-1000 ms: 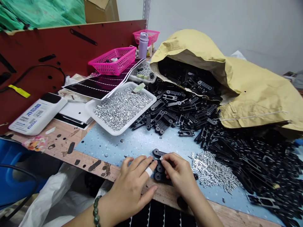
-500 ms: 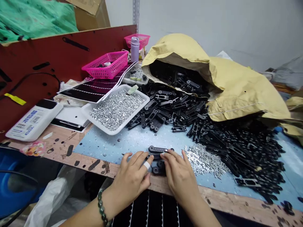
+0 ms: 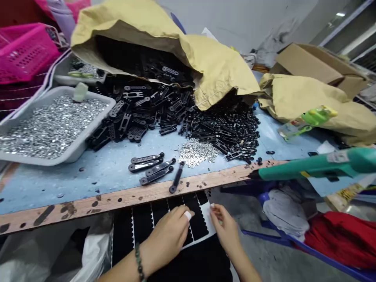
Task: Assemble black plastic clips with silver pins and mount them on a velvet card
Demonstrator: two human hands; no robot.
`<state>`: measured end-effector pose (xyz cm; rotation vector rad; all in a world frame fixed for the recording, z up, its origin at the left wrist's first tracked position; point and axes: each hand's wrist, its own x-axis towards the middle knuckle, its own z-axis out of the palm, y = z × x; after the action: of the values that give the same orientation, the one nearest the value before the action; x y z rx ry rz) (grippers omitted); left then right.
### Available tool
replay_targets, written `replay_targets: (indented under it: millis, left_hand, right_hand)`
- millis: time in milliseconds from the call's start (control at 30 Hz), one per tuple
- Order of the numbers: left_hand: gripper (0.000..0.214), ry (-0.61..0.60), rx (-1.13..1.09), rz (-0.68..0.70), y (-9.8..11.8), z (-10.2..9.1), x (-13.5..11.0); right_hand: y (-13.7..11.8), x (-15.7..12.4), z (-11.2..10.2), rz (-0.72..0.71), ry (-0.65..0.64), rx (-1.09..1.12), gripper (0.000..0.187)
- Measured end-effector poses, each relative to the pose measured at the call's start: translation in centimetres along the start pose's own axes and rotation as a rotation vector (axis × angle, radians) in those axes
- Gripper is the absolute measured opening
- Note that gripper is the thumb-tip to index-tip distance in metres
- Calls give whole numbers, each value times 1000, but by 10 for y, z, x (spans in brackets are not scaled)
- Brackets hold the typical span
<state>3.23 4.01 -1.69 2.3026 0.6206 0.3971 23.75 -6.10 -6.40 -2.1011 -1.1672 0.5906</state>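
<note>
Reaching below the wooden table edge (image 3: 117,199), the left hand (image 3: 167,237) and the right hand (image 3: 226,231) were both over a black scalloped sheet (image 3: 196,223), its strips parted by thin white lines. The left hand lay on the sheet, its fingers (image 3: 176,213) close together and slightly curled, gripping nothing that could be seen. White tape (image 3: 187,215) wrapped one finger, and a green bead bracelet (image 3: 138,268) circled the wrist. The right hand's thumb and forefinger were pinched together at the sheet's pale corner; whether they held anything was too small to tell.

Above the edge, on a blue mat (image 3: 88,172), five black plastic links (image 3: 147,162) lay apart from the rest, one of them nearly touching the wood. Just beside them sat a small pile of silver screws (image 3: 195,152). Beyond, a heap of black links (image 3: 164,113) spilled from a tan paper sack (image 3: 176,27). A white tray (image 3: 96,117) of silver nuts stood to the left, and a teal tool (image 3: 323,164) lay across the table edge to the right.
</note>
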Motion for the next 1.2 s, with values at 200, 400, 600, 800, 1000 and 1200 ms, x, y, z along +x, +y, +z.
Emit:
replay_targets:
  millis: [200,400,600,800,1000,1200]
  left_hand:
    - [49,-211,23,-259,-8,50,45]
    - [37,-184,-183,-377,-11,51,52]
    - [43,-103,-1063,-528,26,35,48]
    - [43,41,-1374,-535,36,-9,35]
    - [42,180,-1007,-398,9,-66,2]
    - [48,608,-112,-519,-38,-109,-27]
  right_hand:
    - [0,25,22,-93,42,-61,14]
    - [18,27,4,-78,164,-92,32]
    - [-14,-1,-28,-583,120,-92,20]
    - [-70,18,-42,-403,112,137,29]
    - [-145,70,-13,-615,-269,299,11]
    - [-200,124,52,-333,-368,424,18]
